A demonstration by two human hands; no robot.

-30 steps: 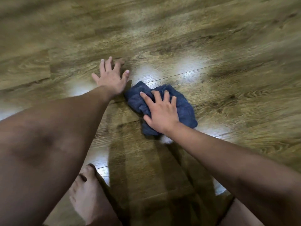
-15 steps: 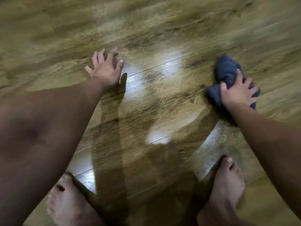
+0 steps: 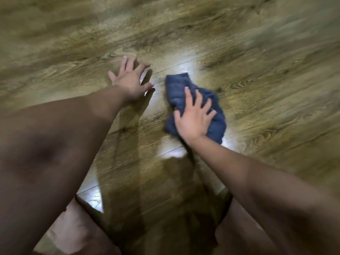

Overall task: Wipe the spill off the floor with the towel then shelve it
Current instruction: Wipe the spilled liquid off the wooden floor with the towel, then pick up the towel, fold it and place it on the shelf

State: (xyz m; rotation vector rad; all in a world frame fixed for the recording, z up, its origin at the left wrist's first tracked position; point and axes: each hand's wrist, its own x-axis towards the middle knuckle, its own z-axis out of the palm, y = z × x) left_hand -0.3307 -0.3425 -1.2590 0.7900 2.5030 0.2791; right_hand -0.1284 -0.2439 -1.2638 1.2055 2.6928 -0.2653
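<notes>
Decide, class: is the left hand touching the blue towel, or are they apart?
Apart. In the head view, a strip of bare wooden floor shows between the left hand and the blue towel, which lies under the right hand.

Right hand (image 3: 195,119) presses blue towel (image 3: 216,126); left hand (image 3: 129,80) braces on floor (image 3: 257,52).

Both arms were bare from the upper arm down, with no sleeve showing anywhere along them. The left hand (image 3: 131,83) and the right hand (image 3: 194,119) carried no glove, ring, watch or band that could be made out. Bare legs (image 3: 73,234) showed at the bottom of the view, with no trouser or shoe on them. Motion blur softened finer detail, so nails and small marks could not be told.
</notes>
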